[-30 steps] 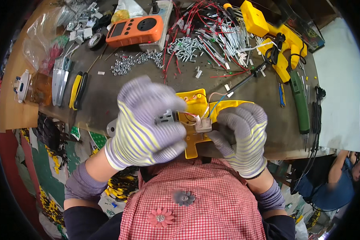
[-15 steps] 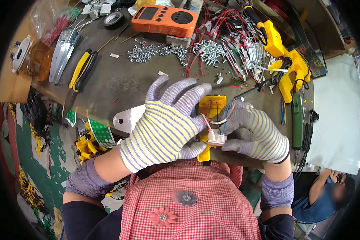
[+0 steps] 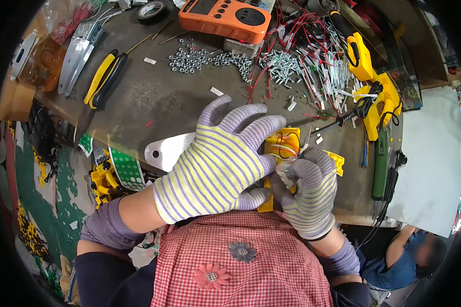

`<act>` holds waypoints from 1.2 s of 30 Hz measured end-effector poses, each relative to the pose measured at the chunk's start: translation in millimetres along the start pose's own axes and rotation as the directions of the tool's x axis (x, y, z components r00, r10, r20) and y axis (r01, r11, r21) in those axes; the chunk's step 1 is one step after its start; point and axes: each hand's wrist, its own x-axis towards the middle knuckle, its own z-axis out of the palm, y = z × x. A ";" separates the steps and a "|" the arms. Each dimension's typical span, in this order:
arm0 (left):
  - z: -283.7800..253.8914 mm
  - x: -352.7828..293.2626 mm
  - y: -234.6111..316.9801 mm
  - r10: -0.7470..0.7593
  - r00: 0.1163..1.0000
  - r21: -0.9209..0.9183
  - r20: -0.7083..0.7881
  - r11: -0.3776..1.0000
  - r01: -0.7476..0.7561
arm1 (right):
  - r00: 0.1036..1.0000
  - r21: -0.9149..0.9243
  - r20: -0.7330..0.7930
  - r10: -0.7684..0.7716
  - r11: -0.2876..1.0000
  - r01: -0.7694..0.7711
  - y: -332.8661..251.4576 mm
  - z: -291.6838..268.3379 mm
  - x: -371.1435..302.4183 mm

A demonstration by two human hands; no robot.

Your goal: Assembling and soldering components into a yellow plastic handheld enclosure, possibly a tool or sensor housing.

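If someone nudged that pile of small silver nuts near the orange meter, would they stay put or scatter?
The nuts lie loose and unstacked on the table, so a push would probably scatter them. Being small and flat-sided, they would likely slide more than roll. Gloved fingers may find single ones fiddly to pinch.

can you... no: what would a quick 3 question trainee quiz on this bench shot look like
1. True or false: both hands wear striped knit gloves.
2. Which thing lies at the far edge of the bench? A) orange meter B) blue bucket C) white kettle
3. Fill in: the yellow-handled pliers lie to the person's ____ of the hands.

Key:
1. True. The left hand and the right hand are both gloved and rest on the yellow housing with its wires.
2. A, the orange meter.
3. Left; the yellow-handled pliers lie there on the bench, near the loose nuts.
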 end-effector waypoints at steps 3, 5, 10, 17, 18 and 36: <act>0.0 -2.7 -0.7 -0.013 1.000 0.025 -0.016 1.000 0.013 | 0.989 0.051 0.123 0.080 0.995 -0.087 -6.7 -10.2 9.5; 1.2 1.3 -3.1 -0.006 1.000 0.009 0.005 1.000 0.006 | 0.965 0.112 0.239 0.112 0.984 -0.142 -1.6 -30.8 26.5; 0.0 -2.3 1.5 -0.014 1.000 0.033 -0.009 0.999 0.014 | 0.841 0.362 0.511 -0.180 0.932 -0.020 19.0 -42.4 38.6; 0.2 -0.4 2.4 -0.009 1.000 0.045 0.012 0.999 0.008 | 0.805 0.314 0.548 -0.228 0.948 0.055 22.0 -43.3 42.2; 1.3 -2.4 2.2 -0.010 1.000 0.042 -0.014 0.999 0.010 | 0.797 0.323 0.550 -0.251 0.943 0.074 22.8 -43.6 44.0; 3.1 -8.3 -7.1 0.029 0.991 -0.123 -0.132 0.991 -0.046 | 0.994 0.148 0.027 -0.108 0.984 0.103 16.5 -4.3 3.9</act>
